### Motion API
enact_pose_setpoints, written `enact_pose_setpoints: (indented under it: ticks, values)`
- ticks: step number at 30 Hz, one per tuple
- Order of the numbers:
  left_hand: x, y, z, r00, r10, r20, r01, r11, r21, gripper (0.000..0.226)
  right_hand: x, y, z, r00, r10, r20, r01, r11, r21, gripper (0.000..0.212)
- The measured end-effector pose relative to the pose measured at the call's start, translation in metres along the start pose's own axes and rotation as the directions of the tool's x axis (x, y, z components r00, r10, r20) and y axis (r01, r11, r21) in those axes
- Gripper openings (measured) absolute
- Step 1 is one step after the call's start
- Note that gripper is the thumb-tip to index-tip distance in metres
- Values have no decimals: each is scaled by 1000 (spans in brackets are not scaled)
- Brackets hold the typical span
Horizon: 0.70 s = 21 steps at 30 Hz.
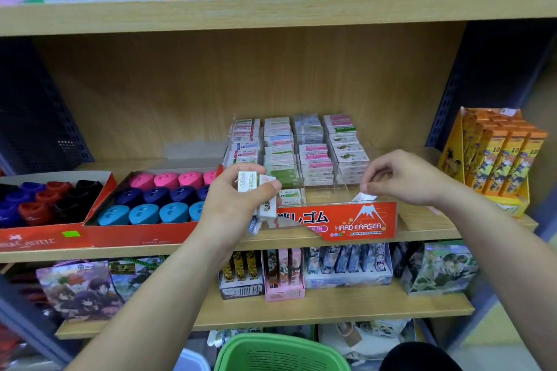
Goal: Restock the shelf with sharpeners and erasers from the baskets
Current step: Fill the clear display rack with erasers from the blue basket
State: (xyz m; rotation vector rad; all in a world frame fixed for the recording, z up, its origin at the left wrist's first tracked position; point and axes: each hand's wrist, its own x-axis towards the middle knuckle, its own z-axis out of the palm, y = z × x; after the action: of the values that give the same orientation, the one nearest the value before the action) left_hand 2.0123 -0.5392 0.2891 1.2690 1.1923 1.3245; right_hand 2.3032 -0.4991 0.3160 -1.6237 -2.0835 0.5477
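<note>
Reaching to the middle shelf of a stationery rack, a person works at a clear display box with a red "HARD ERASER" front. The left hand is curled round a small stack of wrapped erasers, held just in front of the box's left end. The right hand pinches one small white eraser between thumb and fingertips, over the box's front right compartment; whether it touches the box cannot be told. The rows behind are filled with stacked erasers. Left of the box, two red cardboard trays hold sharpeners in pink, dark blue and light blue, and in blue, red and black. A green basket sits low, beneath the hands. Orange boxes stand at the shelf's right end.
</note>
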Motion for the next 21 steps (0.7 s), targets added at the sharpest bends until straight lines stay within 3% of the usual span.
enact_pose_setpoints:
  ticks: [3,5,8,11,14,16,21]
  values:
    - [-1,0,2,1000,1,-16,-1,1000,-19,49,0,0,1,999,7,42,-3,996,-90,9]
    - [-2,1,2,1000,-6,-26,6,999,-35,46,0,-1,3,1000,15,-2,-15,988,-154,7]
    - [-4,0,4,999,-38,-33,34,995,-97,39,-10,-6,4,974,-35,-223,-10,981,-196,6]
    - [-9,2,11,997,-70,-32,64,986,-152,37,-24,-24,13,911,-108,-398,81,993,-84,9]
    - [-14,7,18,996,-82,-23,76,981,-180,45,-33,-57,36,959,-136,-248,211,926,312,10]
    - [-18,9,22,997,-71,-3,70,983,-169,46,-35,-75,52,980,-163,-112,198,832,518,21]
    - [-24,11,19,998,-55,42,62,980,-189,56,-32,-92,74,979,-202,-33,178,763,622,50]
